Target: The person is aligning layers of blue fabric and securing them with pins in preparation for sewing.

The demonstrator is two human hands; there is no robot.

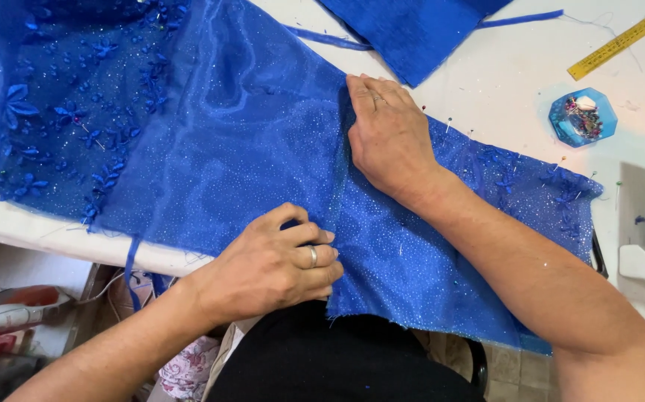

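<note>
Left hand [267, 268]: fingers [315, 257] curled narrow, tips pinching the near end of a vertical fold [337, 186] in the blue glitter fabric [248, 149]. Ring on one finger. Right hand [389, 138]: fingers [367, 93] flat and close together, pressed palm-down on the same fold at its far end; nothing gripped, fabric only held down.

Fold: long axis running straight away from the body, from the left fingertips near the worktop edge up to the right fingertips. Lies directly between the two hands; left hand on the nearer end, right hand on the farther end, forearm crossing the fabric panel on the right.

Fabric: spread over the white worktop [501, 74], near edge hanging over toward the lap. Left portion carries blue flower appliqués [62, 112]; right portion carries pins [449, 123] along its upper edge.

Farther out: second blue fabric piece [412, 33] at the top, yellow ruler [620, 41] at top right, blue octagonal pin dish [583, 117] to the right of the right hand, well apart from both hands.
</note>
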